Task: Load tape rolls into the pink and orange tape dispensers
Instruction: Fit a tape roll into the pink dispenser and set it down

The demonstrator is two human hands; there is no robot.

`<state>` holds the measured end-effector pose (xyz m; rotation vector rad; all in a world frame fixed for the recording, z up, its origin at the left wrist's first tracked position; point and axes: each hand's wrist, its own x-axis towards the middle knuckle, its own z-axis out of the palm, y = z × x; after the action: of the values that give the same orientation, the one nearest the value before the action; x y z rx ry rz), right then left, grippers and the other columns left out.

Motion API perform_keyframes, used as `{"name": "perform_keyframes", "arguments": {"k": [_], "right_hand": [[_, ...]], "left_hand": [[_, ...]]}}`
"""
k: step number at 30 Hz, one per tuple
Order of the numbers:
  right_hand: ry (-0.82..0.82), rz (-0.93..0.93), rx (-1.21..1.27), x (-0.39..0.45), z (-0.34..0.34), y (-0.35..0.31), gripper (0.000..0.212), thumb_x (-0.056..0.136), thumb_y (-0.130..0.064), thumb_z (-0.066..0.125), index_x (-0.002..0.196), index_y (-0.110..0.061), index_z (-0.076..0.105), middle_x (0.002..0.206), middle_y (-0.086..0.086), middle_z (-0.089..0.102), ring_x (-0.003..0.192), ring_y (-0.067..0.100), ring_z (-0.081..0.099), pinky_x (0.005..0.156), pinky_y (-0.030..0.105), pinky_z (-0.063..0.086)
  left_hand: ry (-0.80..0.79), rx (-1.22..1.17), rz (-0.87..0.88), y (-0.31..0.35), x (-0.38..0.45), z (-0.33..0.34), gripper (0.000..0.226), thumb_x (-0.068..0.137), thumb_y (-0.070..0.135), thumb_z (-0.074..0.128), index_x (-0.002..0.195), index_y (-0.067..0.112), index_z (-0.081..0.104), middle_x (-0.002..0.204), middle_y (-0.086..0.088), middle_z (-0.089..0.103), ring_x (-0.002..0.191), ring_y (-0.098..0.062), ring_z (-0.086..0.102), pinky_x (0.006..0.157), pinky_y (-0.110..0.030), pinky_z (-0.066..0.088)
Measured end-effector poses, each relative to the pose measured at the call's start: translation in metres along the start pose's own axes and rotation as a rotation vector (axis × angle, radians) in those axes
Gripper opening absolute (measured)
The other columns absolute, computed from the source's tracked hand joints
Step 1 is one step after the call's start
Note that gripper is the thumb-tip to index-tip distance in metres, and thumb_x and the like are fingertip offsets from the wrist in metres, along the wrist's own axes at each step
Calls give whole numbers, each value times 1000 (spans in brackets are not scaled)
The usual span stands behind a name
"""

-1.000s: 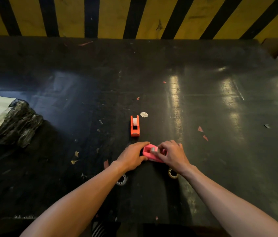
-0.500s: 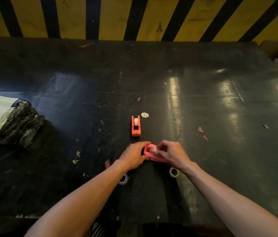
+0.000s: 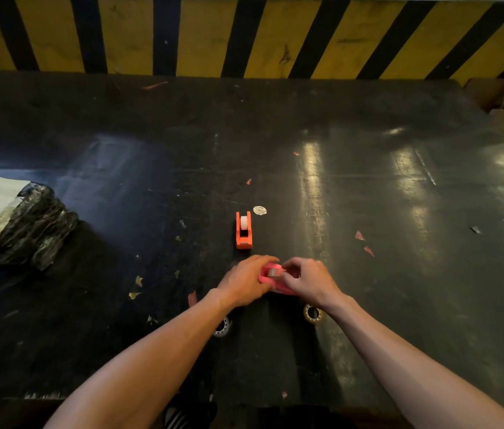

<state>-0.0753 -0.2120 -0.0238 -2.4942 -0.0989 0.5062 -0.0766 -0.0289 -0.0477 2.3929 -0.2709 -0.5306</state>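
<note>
Pink dispenser (image 3: 271, 277) gripped by left hand (image 3: 243, 281), right hand (image 3: 309, 281), pale roll inside

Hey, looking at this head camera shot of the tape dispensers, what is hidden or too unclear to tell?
- Small pink plastic tape dispenser: mostly covered by the left hand and right hand; whether its roll is seated is unclear.
- Clear tape roll: partly hidden under the left forearm.
- Yellowish tape roll: edge hidden by the right wrist.
- Black plastic-wrapped bundle: cut off by the left edge; label unreadable.
</note>
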Motion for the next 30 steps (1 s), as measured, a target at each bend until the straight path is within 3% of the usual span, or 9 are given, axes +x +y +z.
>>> {"name": "perform_keyframes", "arguments": {"k": [5,11,15,21,24,30], "right_hand": [[83,143,30,-2,7,-15,34,89,-50,56,99,-21,72,100,6,76,100,29,68,92,41,50],[115,290,44,2,15,-28,27,92,-43,57,100,-22,73,105,6,74,109,29,64,99,42,40],[105,350,65,3,15,-23,25,91,-40,59,98,-23,76,112,6,71,113,30,60,99,43,43],[142,407,178,-6,1,14,20,82,-37,65,69,-23,71,101,8,73,102,32,65,83,42,56],[110,432,281,-12,-11,28,16,89,-25,65,81,-14,73,90,7,71,89,26,66,71,32,48],[42,487,400,-12,-8,48,26,93,-24,67,69,-15,64,71,3,62,64,16,55,55,29,41]], "left_hand": [[37,-80,-27,5,0,3,29,92,25,68,121,28,64,125,4,64,113,-14,62,98,-46,54],[72,-141,-86,9,-2,5,23,93,21,66,115,30,66,118,4,66,108,-14,64,94,-45,57],[76,-143,-104,12,-2,6,21,94,28,67,114,31,67,118,3,67,107,-13,64,93,-42,57],[94,-128,-134,14,-2,7,27,89,32,74,115,31,66,124,4,66,113,-15,61,95,-41,54],[85,-130,-144,15,-1,8,27,90,30,73,116,30,65,128,2,64,117,-16,60,96,-40,53],[69,-156,-163,17,-3,8,27,91,30,72,117,32,64,133,1,63,121,-18,60,99,-42,54]]}}
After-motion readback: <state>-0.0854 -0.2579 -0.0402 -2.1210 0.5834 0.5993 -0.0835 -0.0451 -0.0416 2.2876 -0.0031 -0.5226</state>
